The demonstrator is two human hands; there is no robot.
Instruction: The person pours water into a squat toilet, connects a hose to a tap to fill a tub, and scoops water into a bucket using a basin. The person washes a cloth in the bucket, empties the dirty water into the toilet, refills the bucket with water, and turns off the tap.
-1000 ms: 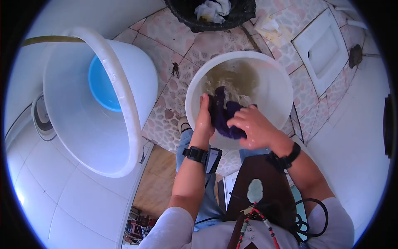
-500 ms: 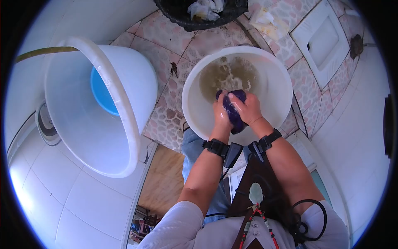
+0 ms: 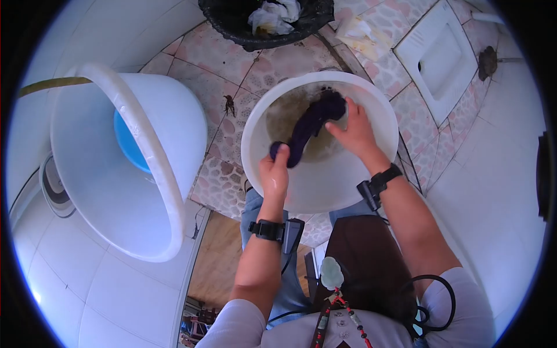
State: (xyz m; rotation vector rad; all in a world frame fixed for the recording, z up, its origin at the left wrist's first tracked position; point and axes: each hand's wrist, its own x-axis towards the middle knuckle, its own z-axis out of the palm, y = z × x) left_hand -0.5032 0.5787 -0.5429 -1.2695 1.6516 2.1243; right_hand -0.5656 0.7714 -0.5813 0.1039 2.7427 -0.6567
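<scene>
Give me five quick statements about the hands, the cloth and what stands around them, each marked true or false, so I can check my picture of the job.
1. The left hand grips one end of the dark cloth. True.
2. The right hand is clenched into a fist. False: its thumb and fingers are spread, near the other end of the cloth.
3. The white basin has murky, brownish water in it. True.
4. The cloth lies on the tiled floor. False: it is at the white basin, within its rim as seen from above.
5. Crumpled white paper shows in the black bin. True.
</scene>
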